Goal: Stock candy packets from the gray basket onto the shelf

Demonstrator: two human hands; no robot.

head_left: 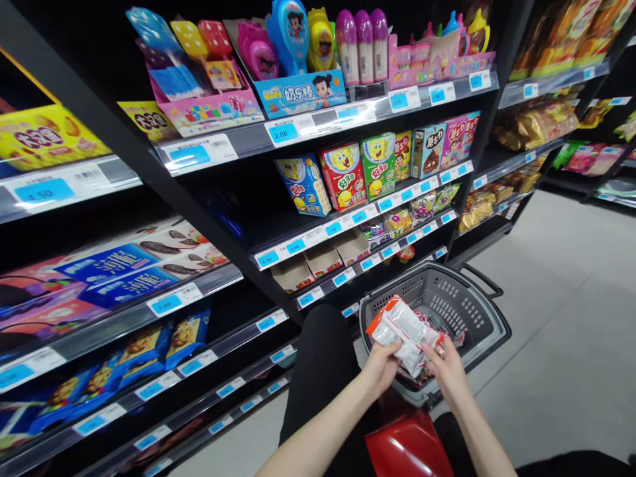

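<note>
Forearms [330, 421] end in hands [381, 366] gripping silvery packaging [403, 323] over a basket [498, 326], a knee [325, 331] screening shelves [350, 225].

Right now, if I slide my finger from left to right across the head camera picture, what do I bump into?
Big yellow pack → pink display box with dotted cubes → red SpongeBob box → left hand → right hand → gold bags on a shelf. The silver-and-red packaging overlaps both hands, so I left it out.

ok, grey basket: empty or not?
Not empty: red-and-white packaging shows inside the grey basket, behind silver packaging held by left hand and right hand.
</note>
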